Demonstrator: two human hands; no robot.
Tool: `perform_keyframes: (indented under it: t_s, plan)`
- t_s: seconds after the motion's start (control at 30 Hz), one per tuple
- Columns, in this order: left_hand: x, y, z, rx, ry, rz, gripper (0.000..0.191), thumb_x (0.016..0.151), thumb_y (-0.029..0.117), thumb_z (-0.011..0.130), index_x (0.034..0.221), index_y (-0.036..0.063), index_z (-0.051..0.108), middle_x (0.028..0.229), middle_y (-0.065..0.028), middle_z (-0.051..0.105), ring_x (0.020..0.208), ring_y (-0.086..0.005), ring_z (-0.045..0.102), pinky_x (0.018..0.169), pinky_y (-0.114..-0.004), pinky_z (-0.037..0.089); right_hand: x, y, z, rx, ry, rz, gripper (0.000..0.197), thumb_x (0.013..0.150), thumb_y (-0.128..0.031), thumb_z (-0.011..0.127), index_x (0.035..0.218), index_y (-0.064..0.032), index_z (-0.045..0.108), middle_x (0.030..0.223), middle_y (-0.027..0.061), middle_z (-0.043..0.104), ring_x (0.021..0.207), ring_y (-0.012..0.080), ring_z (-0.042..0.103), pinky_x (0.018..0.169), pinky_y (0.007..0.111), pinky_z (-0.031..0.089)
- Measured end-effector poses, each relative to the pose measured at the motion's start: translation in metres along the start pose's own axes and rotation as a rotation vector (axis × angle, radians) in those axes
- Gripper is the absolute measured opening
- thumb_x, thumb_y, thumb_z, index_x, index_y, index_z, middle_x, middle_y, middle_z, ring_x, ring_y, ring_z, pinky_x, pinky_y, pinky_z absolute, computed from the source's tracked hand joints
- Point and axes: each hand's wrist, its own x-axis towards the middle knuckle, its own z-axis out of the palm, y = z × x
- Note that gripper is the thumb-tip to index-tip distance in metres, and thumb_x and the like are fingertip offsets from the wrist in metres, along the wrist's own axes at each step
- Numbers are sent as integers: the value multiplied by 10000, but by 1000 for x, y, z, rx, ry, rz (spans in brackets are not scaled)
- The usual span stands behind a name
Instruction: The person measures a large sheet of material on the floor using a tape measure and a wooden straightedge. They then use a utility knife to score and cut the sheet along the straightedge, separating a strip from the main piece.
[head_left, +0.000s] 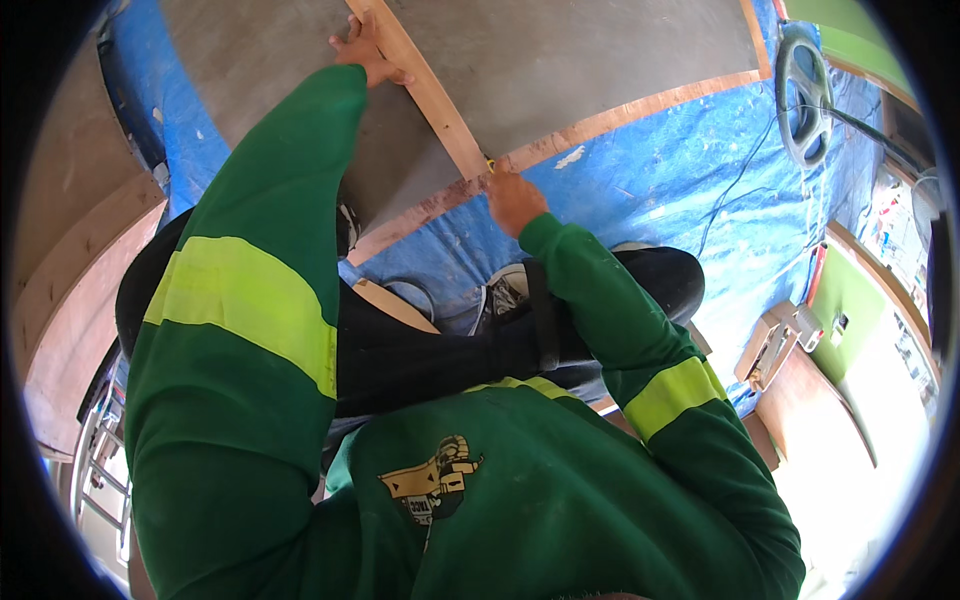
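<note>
My left hand (367, 56) presses flat with spread fingers at the left edge of a wooden strip (431, 94), with the thumb across the wood. That strip lies over a large grey-brown panel (570, 60) and runs down to the panel's near edge. At its near end, my right hand (517, 201) is closed around a small tool (491, 165). Only a yellow bit of the tool shows, so its kind cannot be told. The tool's tip is at the corner where the strip meets the reddish-brown wooden edge strip (592, 135).
Blue plastic sheeting (637, 187) covers the floor. A grey wheel-shaped object (806, 101) with a cable stands on the right. A wooden box-like piece (769, 349) lies lower right. Curved wooden panelling (82, 232) borders the left. My shoe (506, 289) is close to the panel.
</note>
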Motion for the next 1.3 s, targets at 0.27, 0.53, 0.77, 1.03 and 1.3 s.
perform_keyframes:
  t_s: [0.27,0.53,0.77,1.03,1.3]
  plan:
    - [9,0,-2,12,5,7,1576,570,495,1004,1694,124,-37,1740,-272,2,1562,-567,-75,1296,-585,14,-2,8,4,-46,-30,44,241,975,-128,536,1142,45,532,913,284,735,884,456,744,788,557,604]
    - [6,3,-2,0,20,-15,1546,596,475,999,1695,122,-30,1744,-263,5,1577,-533,-79,1298,-569,3,-12,11,3,-20,-130,131,289,994,-156,524,1182,63,513,931,288,733,880,470,736,784,558,598]
    - [6,0,-2,-3,17,11,1551,584,474,999,1696,129,-26,1747,-250,1,1571,-545,-80,1301,-572,25,-4,-1,-28,0,-30,58,313,1021,-207,518,1165,69,487,914,316,717,864,499,715,769,568,586]
    - [1,8,-9,-23,14,-52,1566,559,401,1014,1699,200,-41,1774,-130,-8,1580,-524,-81,1206,-741,181,134,-65,-76,158,113,-69,391,1053,-282,507,1183,86,471,948,369,693,920,536,687,814,626,533]
    - [-16,29,-30,-56,-87,-158,1573,545,396,1021,1699,230,-36,1778,-109,-11,1594,-496,-59,1170,-808,193,260,-125,-100,51,74,-133,447,1053,-301,461,1240,104,494,1065,375,699,1006,540,686,904,596,537]
